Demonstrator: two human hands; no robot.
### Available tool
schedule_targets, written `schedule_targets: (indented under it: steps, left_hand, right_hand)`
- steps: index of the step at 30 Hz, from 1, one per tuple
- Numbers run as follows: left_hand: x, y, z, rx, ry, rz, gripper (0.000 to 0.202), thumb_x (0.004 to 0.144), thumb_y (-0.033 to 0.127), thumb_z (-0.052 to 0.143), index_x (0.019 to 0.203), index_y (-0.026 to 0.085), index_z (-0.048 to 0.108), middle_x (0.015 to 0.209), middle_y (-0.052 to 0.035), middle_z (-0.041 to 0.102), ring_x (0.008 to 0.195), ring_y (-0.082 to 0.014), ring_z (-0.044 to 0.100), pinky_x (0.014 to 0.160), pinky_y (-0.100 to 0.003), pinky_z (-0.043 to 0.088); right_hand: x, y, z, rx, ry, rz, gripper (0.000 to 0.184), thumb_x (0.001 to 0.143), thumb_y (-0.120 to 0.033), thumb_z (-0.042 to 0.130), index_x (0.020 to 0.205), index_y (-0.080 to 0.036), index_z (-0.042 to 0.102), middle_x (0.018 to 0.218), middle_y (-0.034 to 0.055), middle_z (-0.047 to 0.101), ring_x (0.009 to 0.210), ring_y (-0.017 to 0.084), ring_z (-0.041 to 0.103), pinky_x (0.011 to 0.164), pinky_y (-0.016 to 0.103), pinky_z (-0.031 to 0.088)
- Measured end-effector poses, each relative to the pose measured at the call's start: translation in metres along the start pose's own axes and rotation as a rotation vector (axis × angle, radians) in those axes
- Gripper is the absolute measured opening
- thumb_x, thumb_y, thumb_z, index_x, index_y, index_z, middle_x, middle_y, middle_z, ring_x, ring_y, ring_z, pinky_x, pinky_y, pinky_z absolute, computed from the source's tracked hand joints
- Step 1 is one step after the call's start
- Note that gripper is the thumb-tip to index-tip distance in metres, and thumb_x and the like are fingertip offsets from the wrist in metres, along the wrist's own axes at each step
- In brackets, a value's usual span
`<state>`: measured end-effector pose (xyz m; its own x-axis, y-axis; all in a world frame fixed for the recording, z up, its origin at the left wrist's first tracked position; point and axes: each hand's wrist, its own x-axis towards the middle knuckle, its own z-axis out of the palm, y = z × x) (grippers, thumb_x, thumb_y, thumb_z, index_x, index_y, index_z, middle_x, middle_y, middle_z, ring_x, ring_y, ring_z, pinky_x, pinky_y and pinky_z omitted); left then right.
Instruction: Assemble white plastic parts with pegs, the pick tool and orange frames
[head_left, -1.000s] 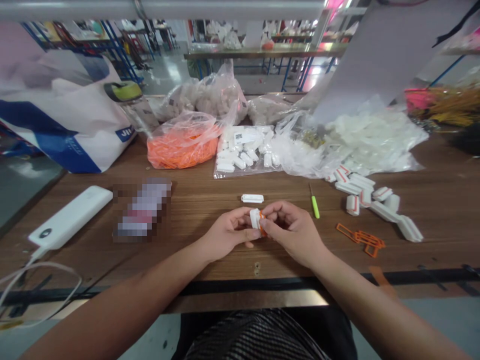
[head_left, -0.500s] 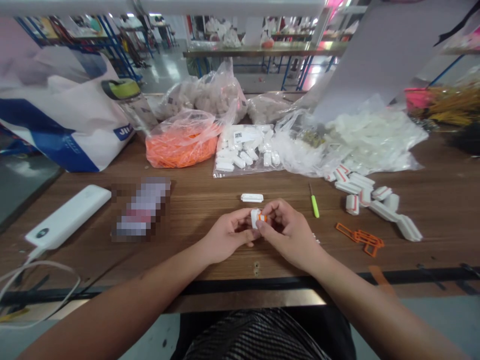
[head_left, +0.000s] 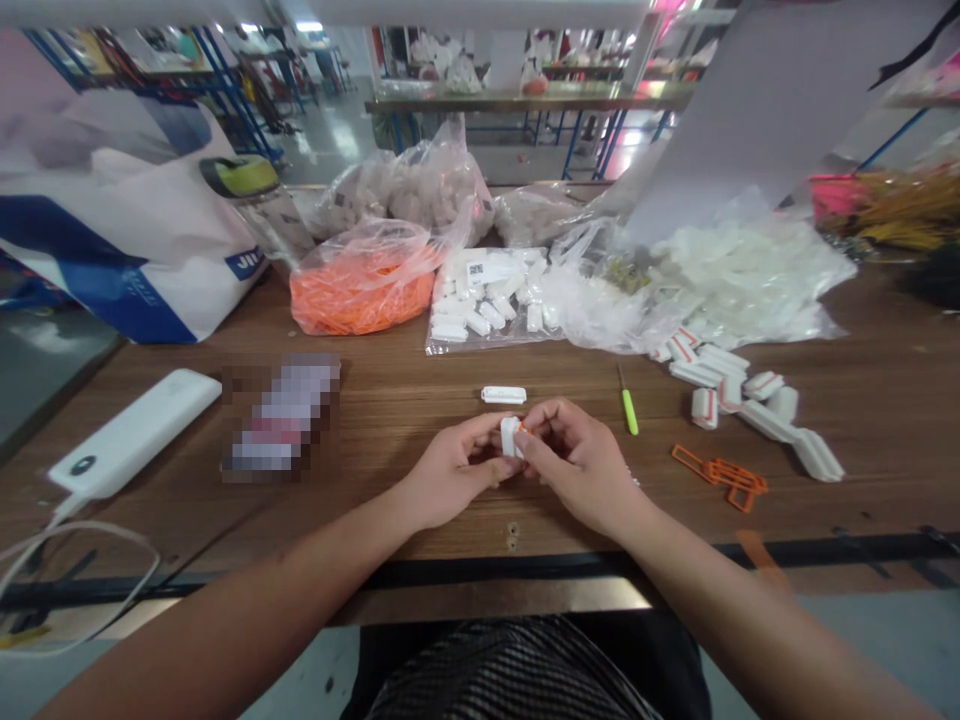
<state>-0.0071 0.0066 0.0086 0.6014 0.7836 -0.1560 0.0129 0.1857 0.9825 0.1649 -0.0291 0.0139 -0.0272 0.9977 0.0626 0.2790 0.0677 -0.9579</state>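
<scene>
Between both hands, just above the wooden table, is a small white plastic housing (head_left: 509, 437). My left hand (head_left: 459, 470) is closed on its left side, thumb in front. My right hand (head_left: 574, 460) pinches at its right side, where a bit of an orange frame (head_left: 523, 427) shows; fingers cover most of the orange part. Just beyond the hands a white plastic piece (head_left: 504, 395) lies flat on the table. Right of my right hand is a thin screwdriver-like tool (head_left: 629, 410) with a lime-green handle. Several loose orange frames (head_left: 724, 477) lie farther right.
White housings with red stripes (head_left: 780, 415) are scattered at right. Along the back stand bags of orange frames (head_left: 367, 290), white parts (head_left: 487, 305) and pale pieces (head_left: 757, 270). At left are a white power bank (head_left: 135, 432) with a cable, a blurred-out flat object (head_left: 285, 415) and a bottle (head_left: 274, 215).
The white housing has turned slightly in the fingers, and less of the orange frame shows beside it. My right thumb and fingers have shifted a little. The other things stay put.
</scene>
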Motion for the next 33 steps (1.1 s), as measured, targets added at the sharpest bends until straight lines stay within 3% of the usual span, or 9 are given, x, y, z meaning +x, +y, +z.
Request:
schedule_targets:
  steps: [4, 9, 13, 16, 21, 27, 33]
  left_hand:
    - [0.001, 0.000, -0.001, -0.038, 0.025, -0.045, 0.049, 0.077, 0.026, 0.071, 0.122, 0.016, 0.056, 0.101, -0.0075, 0.067, 0.084, -0.0164, 0.059, 0.064, -0.024, 0.047]
    - [0.001, 0.001, -0.001, -0.118, 0.049, -0.083, 0.058, 0.075, 0.030, 0.075, 0.128, 0.019, 0.054, 0.101, -0.0069, 0.066, 0.085, -0.0166, 0.059, 0.062, -0.023, 0.048]
    - [0.001, 0.002, -0.002, -0.244, 0.055, -0.097, 0.047, 0.079, 0.034, 0.072, 0.122, 0.019, 0.059, 0.101, -0.0058, 0.064, 0.082, -0.0140, 0.059, 0.062, -0.021, 0.048]
    - [0.000, 0.004, -0.002, -0.251, 0.056, -0.096, 0.039, 0.082, 0.037, 0.069, 0.115, 0.018, 0.062, 0.099, -0.0048, 0.063, 0.078, -0.0122, 0.057, 0.060, -0.020, 0.048]
    - [0.000, 0.008, -0.001, -0.101, 0.095, -0.062, 0.040, 0.085, 0.041, 0.065, 0.117, 0.017, 0.061, 0.089, -0.0032, 0.060, 0.073, -0.0123, 0.056, 0.044, -0.015, 0.038]
    - [0.000, 0.004, -0.002, -0.191, 0.091, -0.093, 0.041, 0.083, 0.040, 0.068, 0.117, 0.018, 0.059, 0.090, -0.0029, 0.062, 0.076, -0.0127, 0.059, 0.055, -0.019, 0.048]
    - [0.001, 0.005, -0.002, -0.191, 0.091, -0.089, 0.043, 0.082, 0.039, 0.069, 0.119, 0.018, 0.058, 0.089, -0.0026, 0.063, 0.075, -0.0118, 0.060, 0.058, -0.019, 0.049]
  right_hand:
    - [-0.002, -0.003, 0.001, -0.076, 0.059, -0.112, 0.011, 0.088, -0.029, 0.057, 0.089, -0.019, 0.062, 0.070, 0.0001, 0.064, 0.059, 0.012, 0.059, 0.058, 0.028, 0.048]
    - [-0.004, -0.003, 0.003, -0.390, 0.110, -0.363, 0.019, 0.088, -0.023, 0.055, 0.100, -0.015, 0.067, 0.077, 0.0056, 0.065, 0.068, 0.016, 0.061, 0.065, 0.032, 0.051]
    - [-0.006, 0.002, 0.008, -0.491, 0.066, -0.472, 0.032, 0.091, -0.021, 0.051, 0.120, -0.016, 0.062, 0.095, 0.0105, 0.065, 0.079, 0.018, 0.063, 0.069, 0.033, 0.054]
    - [-0.008, 0.003, 0.011, -0.540, 0.067, -0.536, 0.036, 0.094, -0.020, 0.047, 0.127, -0.015, 0.059, 0.095, 0.0117, 0.064, 0.083, 0.020, 0.062, 0.071, 0.034, 0.055]
    - [-0.008, 0.002, 0.011, -0.604, 0.096, -0.544, 0.035, 0.093, -0.019, 0.049, 0.124, -0.009, 0.061, 0.091, 0.0134, 0.065, 0.079, 0.021, 0.061, 0.068, 0.034, 0.054]
    - [-0.008, -0.001, 0.005, -0.502, 0.102, -0.510, 0.030, 0.093, -0.017, 0.049, 0.118, -0.016, 0.066, 0.087, 0.0090, 0.065, 0.075, 0.018, 0.062, 0.067, 0.032, 0.053]
    - [-0.007, -0.004, 0.002, -0.318, 0.092, -0.420, 0.028, 0.092, -0.019, 0.049, 0.111, -0.022, 0.070, 0.082, 0.0054, 0.064, 0.072, 0.016, 0.061, 0.065, 0.031, 0.052]
